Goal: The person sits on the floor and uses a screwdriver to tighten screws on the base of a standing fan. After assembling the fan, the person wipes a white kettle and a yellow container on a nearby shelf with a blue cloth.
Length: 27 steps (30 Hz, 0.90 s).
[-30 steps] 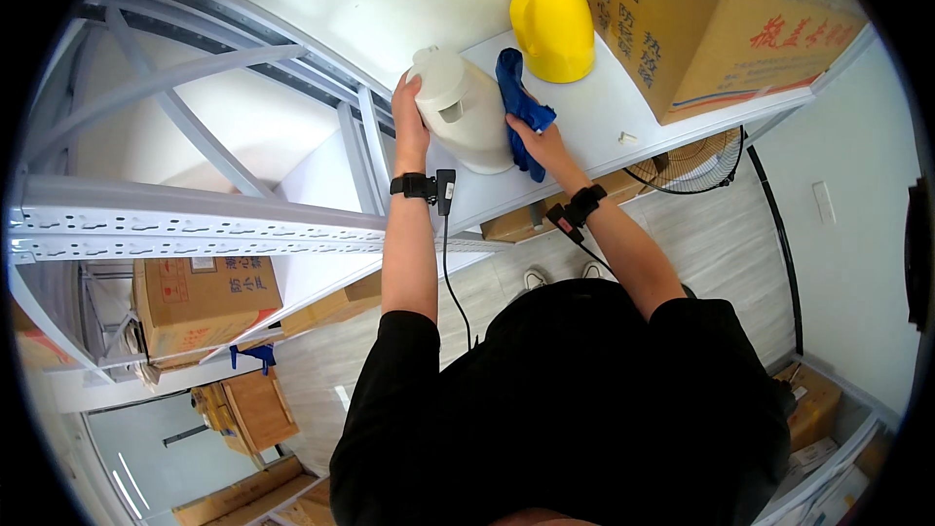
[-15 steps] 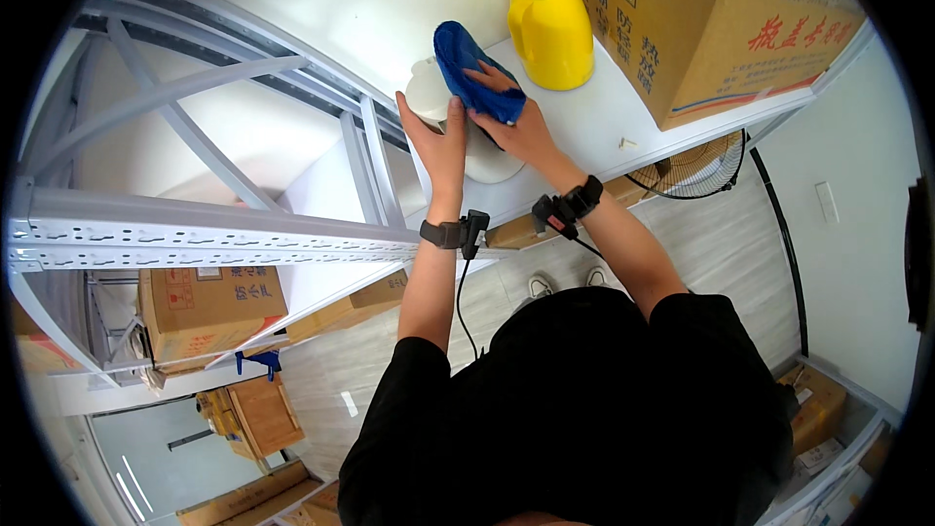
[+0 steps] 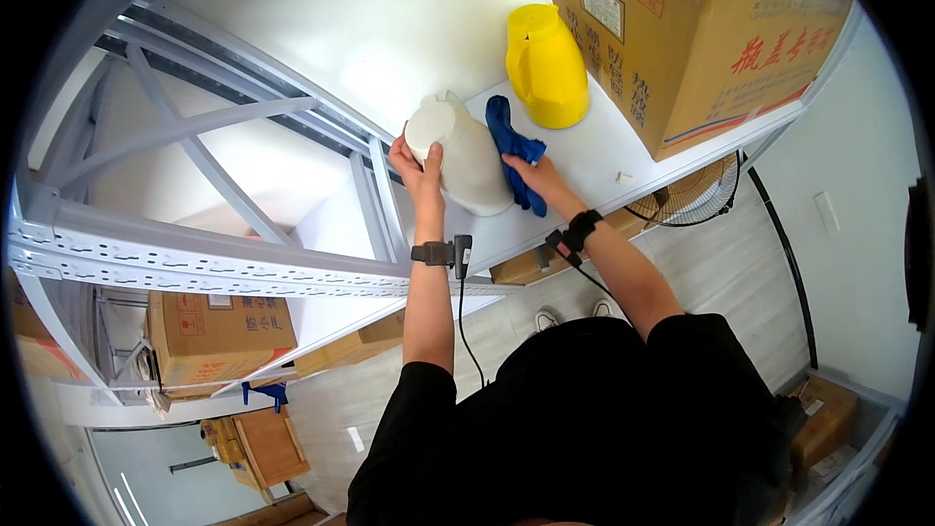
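Note:
A cream-white insulated jug (image 3: 474, 168) with a round lid is on the white shelf, near the metal post. My left hand (image 3: 421, 180) grips it just below the lid, thumb on the near side and fingers around the left side. To the jug's right, my right hand (image 3: 542, 181) clutches a crumpled blue cloth (image 3: 501, 125), which hangs along the jug's side. How firmly the cloth touches the jug cannot be made out. A yellow jug (image 3: 548, 73) of similar shape stands on the shelf behind and to the right, with neither hand on it.
A large cardboard box (image 3: 672, 49) occupies the shelf's right part. Grey perforated shelf posts (image 3: 214, 244) run close on the left. A round fan (image 3: 687, 190) sits below the shelf edge (image 3: 623, 203). More boxes (image 3: 222, 336) stand on a lower shelf.
The blue cloth has come down from beside the jug's lid to its right side, with my right hand. More of the white jug's body shows. My left hand still holds it near the lid.

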{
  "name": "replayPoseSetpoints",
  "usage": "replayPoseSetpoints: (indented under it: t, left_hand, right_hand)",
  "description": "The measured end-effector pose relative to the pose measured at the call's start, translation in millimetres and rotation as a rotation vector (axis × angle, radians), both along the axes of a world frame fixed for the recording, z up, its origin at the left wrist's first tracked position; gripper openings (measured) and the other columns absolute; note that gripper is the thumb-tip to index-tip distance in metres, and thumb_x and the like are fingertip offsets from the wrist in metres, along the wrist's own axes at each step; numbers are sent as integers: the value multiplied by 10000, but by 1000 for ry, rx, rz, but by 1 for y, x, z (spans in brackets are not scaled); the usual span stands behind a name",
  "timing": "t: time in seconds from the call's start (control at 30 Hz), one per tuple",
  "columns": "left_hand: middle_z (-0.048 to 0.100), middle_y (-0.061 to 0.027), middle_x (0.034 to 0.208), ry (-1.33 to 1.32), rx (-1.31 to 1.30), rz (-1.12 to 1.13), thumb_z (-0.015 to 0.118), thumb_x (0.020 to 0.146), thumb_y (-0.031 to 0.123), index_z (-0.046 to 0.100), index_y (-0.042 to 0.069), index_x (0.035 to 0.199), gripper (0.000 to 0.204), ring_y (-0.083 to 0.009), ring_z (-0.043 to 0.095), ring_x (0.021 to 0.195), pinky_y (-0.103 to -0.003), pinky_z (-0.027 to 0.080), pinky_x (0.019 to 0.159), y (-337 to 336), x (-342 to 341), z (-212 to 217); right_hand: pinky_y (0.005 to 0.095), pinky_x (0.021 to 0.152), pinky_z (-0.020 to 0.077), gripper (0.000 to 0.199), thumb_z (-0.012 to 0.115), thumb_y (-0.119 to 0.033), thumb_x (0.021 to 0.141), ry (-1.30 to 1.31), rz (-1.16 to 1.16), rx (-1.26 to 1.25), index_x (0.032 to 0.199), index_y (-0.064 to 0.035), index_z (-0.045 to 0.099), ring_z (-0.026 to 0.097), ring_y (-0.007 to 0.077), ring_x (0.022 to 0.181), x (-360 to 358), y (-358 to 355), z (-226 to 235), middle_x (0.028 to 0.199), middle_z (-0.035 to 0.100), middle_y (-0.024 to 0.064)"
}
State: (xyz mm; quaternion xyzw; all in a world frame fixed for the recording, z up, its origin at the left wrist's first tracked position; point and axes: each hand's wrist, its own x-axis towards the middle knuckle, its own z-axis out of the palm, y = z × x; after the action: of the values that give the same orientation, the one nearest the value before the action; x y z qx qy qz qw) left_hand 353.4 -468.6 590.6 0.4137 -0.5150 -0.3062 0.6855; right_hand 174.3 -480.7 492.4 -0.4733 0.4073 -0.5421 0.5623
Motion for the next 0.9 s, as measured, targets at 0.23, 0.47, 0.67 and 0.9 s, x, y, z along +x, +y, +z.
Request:
replayPoseSetpoints:
  t: [0.23, 0.47, 0.67, 0.9]
  left_hand:
    - [458, -163, 1288, 4, 122, 138, 726, 830, 207, 363, -20, 1323, 653, -233, 448, 1205, -346, 355, 1026, 3, -7, 11]
    - [500, -145, 1231, 13, 153, 200, 732, 820, 184, 418, -36, 1270, 590, -223, 501, 1124, -328, 400, 967, 7, -18, 25]
    - [513, -132, 1216, -15, 148, 211, 716, 823, 175, 425, -31, 1267, 569, -202, 500, 1109, -313, 390, 965, 5, -20, 28]
    - [524, -121, 1195, 126, 104, 104, 724, 814, 140, 412, -14, 1250, 558, -193, 502, 1106, -309, 396, 955, 1, -9, 26]
  right_hand:
    - [362, 1044, 361, 481, 670, -131, 812, 145, -197, -370, 1275, -98, 542, 446, 317, 1288, 18, 33, 32, 1322, 529, 158]
    - [326, 976, 418, 439, 679, -200, 806, 31, -88, -418, 1203, -41, 577, 541, 268, 1179, 27, -6, 97, 1218, 605, 115]
    - [289, 823, 481, 448, 632, -339, 842, 34, 57, 97, 1162, -29, 592, 615, 196, 940, 11, -41, 37, 1064, 652, 110]
    - [274, 736, 490, 424, 657, -253, 850, -83, -10, 117, 1205, -34, 577, 604, 160, 851, 10, -12, -11, 979, 652, 92]
